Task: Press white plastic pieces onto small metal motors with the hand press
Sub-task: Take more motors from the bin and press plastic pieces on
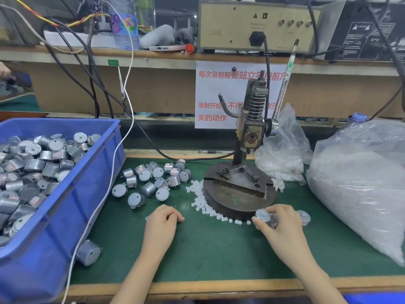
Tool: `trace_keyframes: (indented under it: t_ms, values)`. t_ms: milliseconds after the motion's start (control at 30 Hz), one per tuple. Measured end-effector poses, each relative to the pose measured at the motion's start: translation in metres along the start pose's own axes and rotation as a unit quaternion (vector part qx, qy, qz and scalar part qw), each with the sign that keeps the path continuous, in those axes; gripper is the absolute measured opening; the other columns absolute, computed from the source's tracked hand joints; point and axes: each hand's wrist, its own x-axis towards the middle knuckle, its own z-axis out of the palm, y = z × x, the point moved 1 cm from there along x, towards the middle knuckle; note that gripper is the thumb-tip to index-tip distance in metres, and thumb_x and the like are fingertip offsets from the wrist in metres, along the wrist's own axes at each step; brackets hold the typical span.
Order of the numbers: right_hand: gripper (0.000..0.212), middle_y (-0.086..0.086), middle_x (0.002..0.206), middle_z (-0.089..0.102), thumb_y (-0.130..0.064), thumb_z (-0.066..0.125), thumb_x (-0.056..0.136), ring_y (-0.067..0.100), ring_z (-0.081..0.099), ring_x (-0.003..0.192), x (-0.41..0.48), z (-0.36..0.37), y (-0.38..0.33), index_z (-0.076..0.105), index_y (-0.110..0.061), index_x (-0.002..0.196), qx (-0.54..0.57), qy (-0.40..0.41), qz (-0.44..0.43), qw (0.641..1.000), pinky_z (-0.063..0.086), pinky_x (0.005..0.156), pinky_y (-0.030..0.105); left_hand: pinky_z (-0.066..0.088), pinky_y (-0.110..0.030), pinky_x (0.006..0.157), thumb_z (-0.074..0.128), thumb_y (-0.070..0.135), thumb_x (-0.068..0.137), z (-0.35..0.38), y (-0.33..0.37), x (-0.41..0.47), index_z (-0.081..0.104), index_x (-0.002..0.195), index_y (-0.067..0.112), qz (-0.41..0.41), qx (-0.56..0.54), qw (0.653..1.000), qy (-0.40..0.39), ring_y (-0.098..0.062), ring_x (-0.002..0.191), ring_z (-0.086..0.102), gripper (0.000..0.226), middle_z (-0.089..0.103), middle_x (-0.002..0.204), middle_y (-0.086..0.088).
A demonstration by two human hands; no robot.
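1. Blue bin (65, 194), well left of the hand press (240, 189): heaped with motors.
2. Clear bag (361, 183), right of the press: full of white stock, apparently more plastic pieces.
3. Press: fixture plate bare, lever (285, 84) standing up at rear right.
4. Loose motors (151, 181), just left of the press base: metal cans, judged dense, stiff and slick-walled. Take by the round side wall.
5. Right hand (282, 222), front right of the press base: fingers curled round one motor (263, 216).
6. Left hand (163, 222), front left of the press: fingers curled, tips on the green mat (219, 249). Cannot tell whether it pinches a piece.
7. White pieces (201, 200), strewn against the front-left edge of the press base: tiny, light, likely to roll. Fingertip pinch.
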Motion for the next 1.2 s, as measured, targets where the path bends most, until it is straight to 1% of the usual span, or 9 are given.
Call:
trace_keyframes:
  t_ms: [167,300,400,500,667,767,900,1067,1200]
  values:
    - [0.028,0.008,0.109,0.055,-0.02,0.08,0.072,0.027,0.047,0.109,-0.006,0.006,0.015,0.069,-0.01,0.096,-0.071,-0.019,-0.019,0.997,0.035,0.09,0.036,0.037,-0.005,0.065,0.046,-0.009,0.08,0.0,-0.001,-0.002,0.061,0.053,0.02,-0.011,-0.003,1.0,0.014,-0.004,0.076,0.057,0.043,0.062,0.076,0.002]
    - [0.039,0.015,0.104,0.061,-0.006,0.084,0.064,0.037,0.056,0.1,-0.006,0.007,0.02,0.066,-0.003,0.098,-0.091,0.033,-0.038,0.995,0.04,0.082,0.041,0.035,-0.009,0.062,0.046,-0.011,0.08,-0.002,0.001,-0.004,0.059,0.054,0.021,-0.01,-0.008,0.998,0.061,-0.01,0.074,0.055,0.043,0.06,0.075,0.003]
    - [0.043,0.019,0.103,0.061,-0.004,0.083,0.064,0.041,0.056,0.1,-0.004,0.005,0.018,0.065,0.001,0.103,-0.106,0.057,-0.033,0.992,0.043,0.083,0.046,0.03,-0.02,0.068,0.046,-0.013,0.078,-0.007,0.002,-0.003,0.066,0.067,0.013,-0.007,0.007,0.99,0.142,-0.02,0.082,0.051,0.034,0.057,0.08,-0.002]
    - [0.051,0.02,0.11,0.057,-0.004,0.08,0.067,0.04,0.052,0.107,-0.006,0.007,0.011,0.061,0.002,0.115,-0.114,0.053,-0.044,0.991,0.042,0.087,0.047,0.028,-0.02,0.073,0.05,-0.014,0.076,-0.008,0.002,-0.001,0.068,0.087,0.004,-0.012,0.025,0.982,0.185,-0.025,0.092,0.047,0.028,0.055,0.092,-0.007]
    - [0.046,0.013,0.107,0.059,-0.001,0.077,0.069,0.035,0.055,0.103,-0.012,0.026,-0.025,0.063,-0.003,0.112,-0.058,0.051,-0.134,0.988,0.033,0.095,0.029,0.027,-0.024,0.094,0.06,-0.007,0.077,-0.003,0.001,0.004,0.06,0.111,0.005,0.031,0.092,0.984,0.152,-0.027,0.111,0.044,0.036,0.054,0.111,-0.01]
    - [0.037,0.01,0.103,0.061,0.004,0.073,0.07,0.029,0.056,0.099,-0.01,0.052,-0.059,0.066,-0.004,0.106,0.006,0.036,-0.176,0.984,0.031,0.091,0.021,0.027,-0.03,0.098,0.063,0.002,0.08,-0.001,-0.002,0.012,0.052,0.123,0.008,-0.029,0.077,0.986,0.143,-0.028,0.117,0.039,0.045,0.048,0.121,-0.011]
    - [0.023,0.006,0.098,0.064,0.004,0.062,0.075,0.015,0.052,0.095,-0.01,0.078,-0.077,0.068,-0.004,0.095,0.062,0.005,-0.224,0.973,0.036,0.086,0.02,0.029,-0.033,0.093,0.064,0.012,0.082,0.002,-0.001,0.021,0.05,0.125,0.014,-0.05,0.125,0.981,0.136,-0.026,0.116,0.042,0.046,0.05,0.119,-0.009]
    - [0.014,-0.002,0.082,0.059,-0.003,0.052,0.076,0.006,0.045,0.082,-0.009,0.074,-0.067,0.064,-0.007,0.083,0.126,0.059,-0.153,0.978,0.033,0.077,0.007,0.028,-0.031,0.089,0.063,0.022,0.085,0.006,-0.002,0.029,0.046,0.127,0.023,-0.034,0.213,0.969,0.123,-0.023,0.112,0.043,0.045,0.049,0.121,-0.003]
    - [0.012,-0.003,0.083,0.056,-0.003,0.053,0.078,0.006,0.044,0.079,-0.008,0.077,-0.07,0.063,-0.006,0.085,0.114,0.035,-0.169,0.978,0.033,0.071,0.013,0.033,-0.033,0.087,0.06,0.014,0.087,0.012,0.0,0.032,0.047,0.123,0.017,0.009,0.246,0.963,0.111,-0.027,0.106,0.046,0.039,0.051,0.117,-0.007]
